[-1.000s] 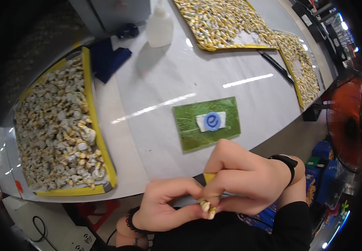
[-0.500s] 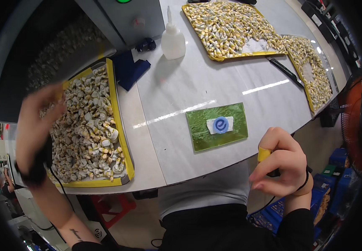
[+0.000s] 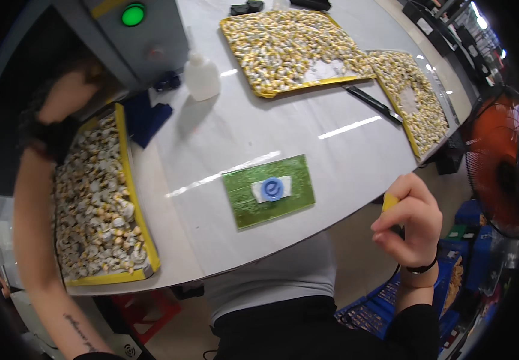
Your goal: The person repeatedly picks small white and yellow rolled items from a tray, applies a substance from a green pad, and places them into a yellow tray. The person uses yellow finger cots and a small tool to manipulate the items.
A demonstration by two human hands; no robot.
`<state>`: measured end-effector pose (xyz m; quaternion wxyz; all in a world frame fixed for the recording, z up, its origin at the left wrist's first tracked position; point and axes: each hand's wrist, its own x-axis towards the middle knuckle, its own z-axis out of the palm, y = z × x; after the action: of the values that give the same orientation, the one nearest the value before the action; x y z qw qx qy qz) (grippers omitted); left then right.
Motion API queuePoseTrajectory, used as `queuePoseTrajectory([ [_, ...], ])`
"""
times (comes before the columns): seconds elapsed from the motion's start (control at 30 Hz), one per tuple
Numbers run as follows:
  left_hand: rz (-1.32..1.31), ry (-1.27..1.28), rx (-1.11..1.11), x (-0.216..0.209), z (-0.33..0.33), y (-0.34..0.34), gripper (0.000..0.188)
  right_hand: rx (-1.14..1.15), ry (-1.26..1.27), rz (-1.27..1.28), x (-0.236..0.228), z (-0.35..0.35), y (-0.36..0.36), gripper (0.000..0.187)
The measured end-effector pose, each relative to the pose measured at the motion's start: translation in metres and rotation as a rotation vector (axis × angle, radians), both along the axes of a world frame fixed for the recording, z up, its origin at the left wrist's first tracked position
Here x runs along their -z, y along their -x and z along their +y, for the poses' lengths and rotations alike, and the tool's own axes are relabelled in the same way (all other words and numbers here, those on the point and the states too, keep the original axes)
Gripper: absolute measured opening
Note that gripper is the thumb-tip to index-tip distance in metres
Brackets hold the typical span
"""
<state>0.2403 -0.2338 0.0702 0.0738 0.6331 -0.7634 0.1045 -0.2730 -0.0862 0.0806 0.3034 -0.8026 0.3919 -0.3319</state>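
Observation:
At the mouth of the grey machine, past the far end of the left tray, is my left hand. Its fingers fade into the dark there, so whether they hold anything is hidden. My right hand hovers off the table's right front edge, fingers curled in a pinch, yellow tape around one finger. Something small and dark shows between these fingers, too little of it to name. Small white-and-yellow pieces fill the left tray. Between my hands lies a green glassy slab bearing a white patch and a round blue piece.
The grey machine with a green light stands at the back left. Near it are a dark blue cloth and a white squeeze bottle. Two more yellow-edged trays sit at the back right, with a black cutter alongside. An orange fan stands beyond.
My left hand has moved from over the left tray to the machine's dark opening. My right hand stays curled. The whole view has shifted, so the table things appear further left.

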Motion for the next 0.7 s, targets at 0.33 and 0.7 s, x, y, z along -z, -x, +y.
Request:
queuePoseTrajectory([
  [0.33,0.542,-0.644,0.366,-0.104,0.230,0.149,0.029,0.086,0.546,0.529,-0.001,-0.143,0.024,0.008],
  [0.7,2.252,-0.586,0.087,0.042,0.261,0.218,0.032,0.076,0.217,0.511,0.012,-0.187,-0.002,0.006],
])
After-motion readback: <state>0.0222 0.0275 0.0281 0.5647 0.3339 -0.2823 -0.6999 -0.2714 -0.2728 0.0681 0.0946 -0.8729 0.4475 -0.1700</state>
